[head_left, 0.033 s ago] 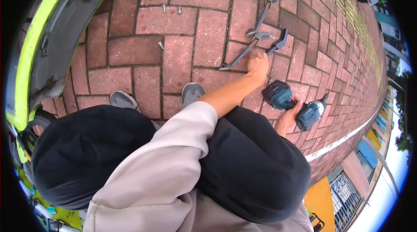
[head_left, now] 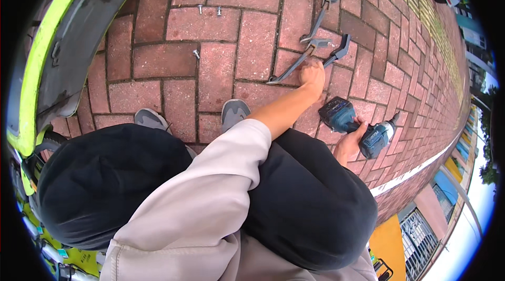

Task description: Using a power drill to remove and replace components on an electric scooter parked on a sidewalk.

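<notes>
My left hand [head_left: 313, 76] reaches across my body, its fingers closed on the lower end of a dark grey bracket [head_left: 342, 47]. Beside it lie a grey bracket [head_left: 294, 69] and another grey bracket [head_left: 317, 20] farther up, both on the brick paving. My right hand [head_left: 350, 141] grips a teal cordless drill [head_left: 374, 140] by its handle, with the battery pack toward my left hand and the bit pointing to the right. Loose bolts [head_left: 219, 11] lie on the bricks, with another bolt [head_left: 196, 53] nearer my shoes.
A yellow-green vehicle panel [head_left: 50, 28] with a dark inner side stands along the left edge. My knees [head_left: 110, 176] and grey shoes [head_left: 234, 115] are below. A white line [head_left: 400, 178], building fronts [head_left: 421, 233] and more yellow-green vehicles [head_left: 79, 260] show at the rim.
</notes>
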Action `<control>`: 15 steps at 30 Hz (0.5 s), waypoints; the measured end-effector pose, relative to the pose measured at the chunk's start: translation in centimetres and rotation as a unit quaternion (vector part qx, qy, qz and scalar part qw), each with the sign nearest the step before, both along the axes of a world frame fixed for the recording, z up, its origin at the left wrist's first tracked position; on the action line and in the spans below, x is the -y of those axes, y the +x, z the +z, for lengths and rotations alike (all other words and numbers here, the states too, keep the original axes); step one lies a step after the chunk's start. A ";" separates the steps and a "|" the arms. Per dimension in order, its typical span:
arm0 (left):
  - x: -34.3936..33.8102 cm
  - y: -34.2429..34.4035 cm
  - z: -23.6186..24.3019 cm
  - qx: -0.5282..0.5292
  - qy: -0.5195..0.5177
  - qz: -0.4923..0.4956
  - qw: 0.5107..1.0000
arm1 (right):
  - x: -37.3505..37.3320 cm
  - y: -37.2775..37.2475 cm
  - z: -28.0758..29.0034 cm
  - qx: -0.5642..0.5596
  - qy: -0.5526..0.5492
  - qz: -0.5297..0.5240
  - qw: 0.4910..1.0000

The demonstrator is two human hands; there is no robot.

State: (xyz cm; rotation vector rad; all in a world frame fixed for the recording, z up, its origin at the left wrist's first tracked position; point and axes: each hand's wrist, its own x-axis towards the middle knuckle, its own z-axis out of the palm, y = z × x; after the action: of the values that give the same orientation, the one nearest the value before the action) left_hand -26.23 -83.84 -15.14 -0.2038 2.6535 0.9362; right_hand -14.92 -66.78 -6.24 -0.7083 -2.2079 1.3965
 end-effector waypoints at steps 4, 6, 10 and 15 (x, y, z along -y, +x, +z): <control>-0.9 -2.0 1.1 0.108 -0.051 -0.117 0.986 | -0.4 -0.3 1.6 0.000 0.036 -0.006 0.999; -1.6 -1.9 2.8 0.095 -0.104 -0.183 0.973 | -0.1 -0.5 1.6 -0.021 0.021 -0.017 0.999; -0.8 -3.7 3.6 0.010 -0.049 -0.032 0.998 | 2.5 -0.3 1.9 0.017 -0.024 -0.052 0.998; 5.5 -7.3 11.0 -0.087 0.179 -0.168 0.966 | -0.9 5.7 -1.0 0.045 0.234 -0.124 0.963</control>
State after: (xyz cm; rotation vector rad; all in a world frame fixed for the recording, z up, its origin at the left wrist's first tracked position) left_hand -33.55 -89.36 -4.11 0.4152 2.4950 1.3333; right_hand -9.17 -65.85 -7.19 -0.8442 -2.2973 0.6946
